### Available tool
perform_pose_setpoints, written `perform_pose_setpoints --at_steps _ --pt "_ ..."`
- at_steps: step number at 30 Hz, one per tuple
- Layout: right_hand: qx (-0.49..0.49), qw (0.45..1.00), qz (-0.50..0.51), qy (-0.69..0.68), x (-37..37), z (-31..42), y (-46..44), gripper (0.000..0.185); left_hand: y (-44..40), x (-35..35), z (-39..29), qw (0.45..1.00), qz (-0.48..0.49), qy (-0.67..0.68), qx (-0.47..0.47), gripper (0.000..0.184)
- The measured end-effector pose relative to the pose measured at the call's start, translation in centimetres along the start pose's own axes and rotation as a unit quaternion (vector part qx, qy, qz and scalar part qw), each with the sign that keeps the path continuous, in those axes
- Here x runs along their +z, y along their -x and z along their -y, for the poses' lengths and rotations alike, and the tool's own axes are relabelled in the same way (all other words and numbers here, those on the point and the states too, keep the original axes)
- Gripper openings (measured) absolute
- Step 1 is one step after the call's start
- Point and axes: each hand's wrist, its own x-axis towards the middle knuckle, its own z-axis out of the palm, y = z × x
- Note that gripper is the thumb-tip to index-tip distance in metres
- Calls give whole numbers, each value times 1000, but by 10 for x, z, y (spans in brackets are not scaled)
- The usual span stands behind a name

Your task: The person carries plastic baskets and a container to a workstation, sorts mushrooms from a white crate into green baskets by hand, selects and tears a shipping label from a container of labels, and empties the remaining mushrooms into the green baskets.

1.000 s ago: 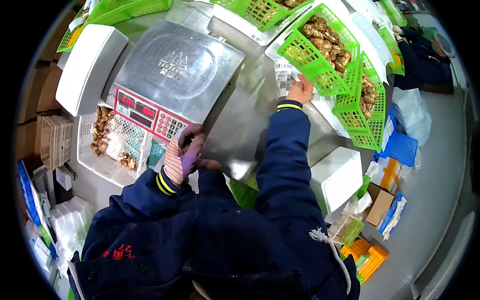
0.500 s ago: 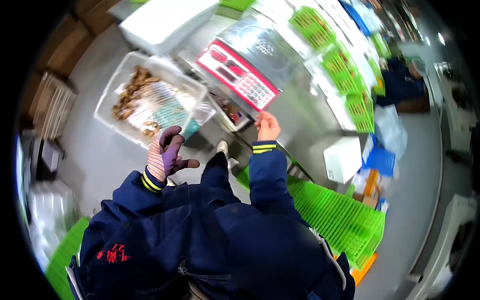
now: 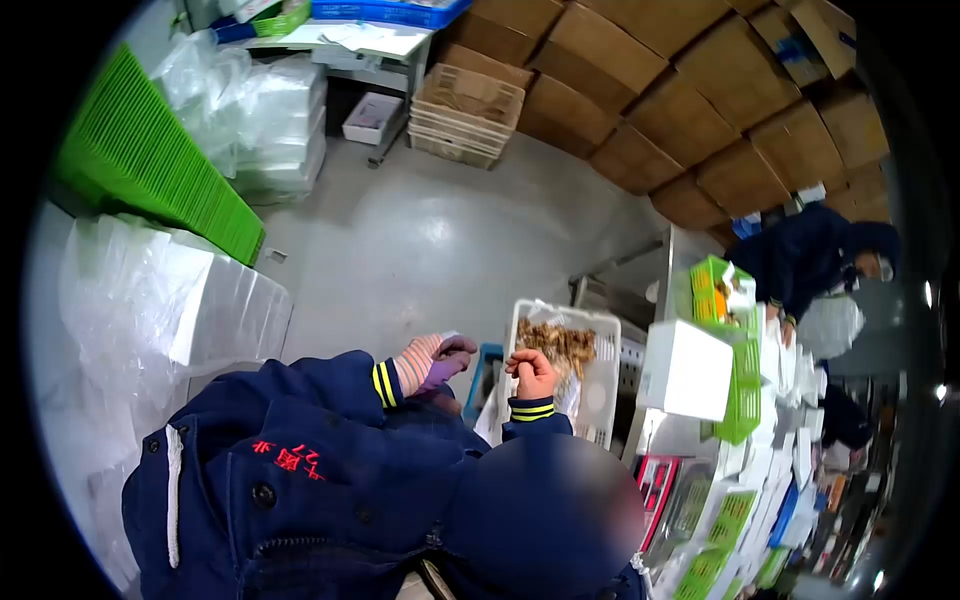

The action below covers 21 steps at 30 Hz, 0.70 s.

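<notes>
My left hand [image 3: 435, 364], in a striped glove with purple fingers, hovers just left of a white plastic crate [image 3: 606, 385]. Its fingers are loosely bent and nothing shows in them. My bare right hand [image 3: 534, 373] is over the crate's near left part, with fingers curled together; whatever they may hold is too small to make out. Inside the crate lie brown clumps [image 3: 560, 343] that look like mushrooms. A blue-rimmed container [image 3: 484, 378] is partly hidden between my hands.
Stacked cardboard boxes [image 3: 630, 60] line the back, near stacked cream crates [image 3: 465, 110]. Right of the crate are a white foam box [image 3: 686, 368], a red-fronted scale [image 3: 655, 495] and green baskets [image 3: 738, 390]. Another person [image 3: 810, 255] bends over the bench. Tall green crates [image 3: 160, 160] stand left.
My view has swung left, so the crate of brown clumps now lies before me and the scale is at lower right. My right hand has moved from beside the scale to over the crate.
</notes>
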Motion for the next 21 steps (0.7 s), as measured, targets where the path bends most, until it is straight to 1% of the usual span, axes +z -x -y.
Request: perform_pose_setpoints --at_steps 1,3,4,5,6,7,8,10,11,12,13,15,16,17,18,19,20,21 --pt "10 1000 20 -14 7 -7 -23 18 -14 -19 10 994 22 -74 81 56" --pt "22 999 31 -8 22 -10 -71 18 -39 -47 -5 991 7 -97 89 56" --pt "22 999 38 12 25 -10 -94 18 -51 -58 -11 996 -5 -74 57 57" --pt "13 999 41 13 29 -13 -121 17 -71 -78 -15 947 28 -255 193 59" --pt "7 999 43 4 31 -15 -155 18 -89 -96 -23 849 10 -410 334 61" --pt "8 999 45 -5 31 -16 -182 19 -104 -109 -31 926 0 -307 219 59" --pt "12 999 46 3 38 -8 -204 19 -115 -116 -48 974 -40 -171 142 58" --pt "7 997 71 22 57 11 -255 18 -139 -146 -79 959 -72 -204 185 57" --pt "11 995 88 45 70 18 -278 18 -143 -162 -90 880 -62 -369 292 56" --pt "17 993 112 45 86 23 -302 18 -149 -174 -101 872 -94 -373 302 58" --pt "23 990 135 46 106 27 -326 18 -151 -192 -114 828 -120 -423 349 59" --pt "43 978 187 76 147 31 -369 19 -155 -219 -130 819 -183 -426 339 60" --pt "47 974 208 79 171 33 -389 19 -165 -241 -114 895 -208 -269 290 61" --pt "51 969 229 81 196 33 -406 18 -168 -266 -108 861 -246 -317 313 37" --pt "39 966 245 79 218 35 -422 19 -170 -279 -129 932 -302 -120 160 33" --pt "28 963 258 76 242 37 -438 19 -170 -295 -152 938 -336 88 -4 29" --pt "19 959 276 58 261 36 -454 20 -173 -318 -154 934 -352 55 14 26" --pt "19 958 284 35 279 33 -470 21 -179 -334 -160 924 -365 77 78 26"
